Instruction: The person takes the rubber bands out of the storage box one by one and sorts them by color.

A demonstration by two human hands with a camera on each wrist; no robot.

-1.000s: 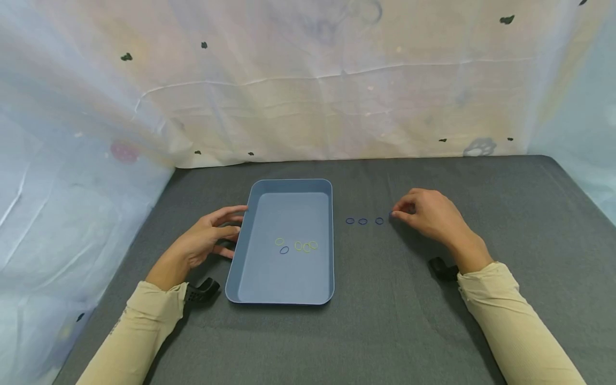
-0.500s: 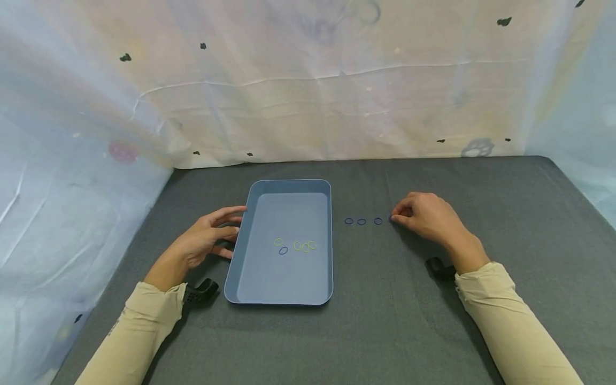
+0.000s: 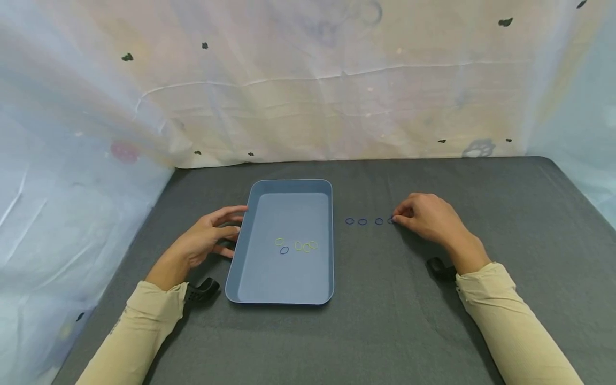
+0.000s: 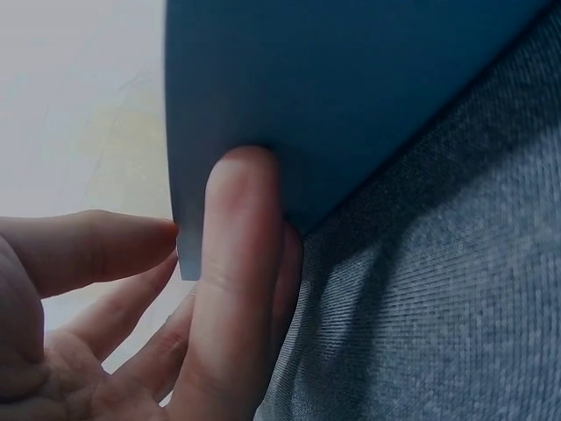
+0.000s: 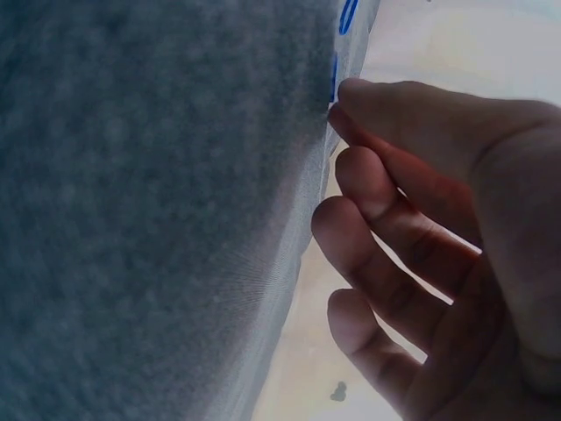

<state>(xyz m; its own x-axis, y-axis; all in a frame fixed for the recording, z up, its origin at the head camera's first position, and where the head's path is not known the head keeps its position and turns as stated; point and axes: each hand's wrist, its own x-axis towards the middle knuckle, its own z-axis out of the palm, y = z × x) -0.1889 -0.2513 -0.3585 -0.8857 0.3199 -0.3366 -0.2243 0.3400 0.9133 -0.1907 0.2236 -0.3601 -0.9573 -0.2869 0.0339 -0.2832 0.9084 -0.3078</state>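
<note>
My right hand (image 3: 430, 216) pinches a small blue rubber band (image 3: 390, 220) between thumb and index finger, at the right end of a row on the dark cloth. Three more blue bands (image 3: 362, 221) lie left of it, spaced apart. In the right wrist view, the thumb and index tips meet at the edge of a blue band (image 5: 334, 77); the other fingers curl loosely. My left hand (image 3: 207, 238) touches the left wall of a blue-grey tray (image 3: 284, 283), fingers spread. The left wrist view shows fingertips against the tray's outer wall (image 4: 351, 79).
Inside the tray lie several yellow bands (image 3: 306, 248) and one blue band (image 3: 284, 250). Grey cloth (image 3: 385, 321) covers the table. A pale patterned curtain (image 3: 308, 112) hangs behind it and at both sides.
My right hand has come down slightly, and the fourth blue band shows more beside its fingertips, in line with the others. The left hand and tray have not moved.
</note>
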